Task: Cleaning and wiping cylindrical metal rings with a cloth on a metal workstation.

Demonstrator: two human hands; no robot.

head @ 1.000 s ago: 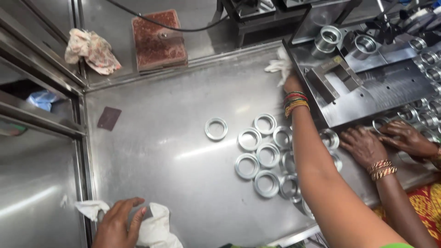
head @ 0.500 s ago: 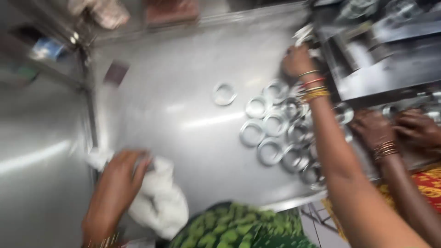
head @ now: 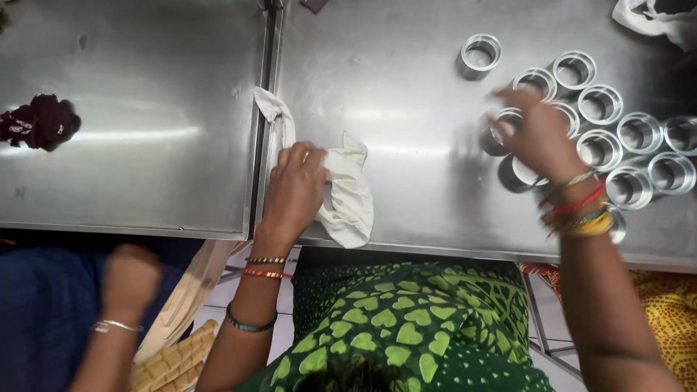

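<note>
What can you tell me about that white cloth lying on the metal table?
The white cloth is a thin, soft, crumpled rag, off-white with creases and folds. It lies bunched on the shiny steel table near its front edge, one twisted end stretching up and left toward the seam between the two tabletops. The left hand presses flat on its left part, fingers spread over the folds. Its lower corner reaches the table's edge.

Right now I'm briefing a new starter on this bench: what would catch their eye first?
First, the cluster of shiny metal rings at the right of the steel table, where the right hand reaches in over one of them. Next, the left hand pressing a crumpled white cloth near the table's front edge. Another person's hand shows at lower left, below the table.
</note>
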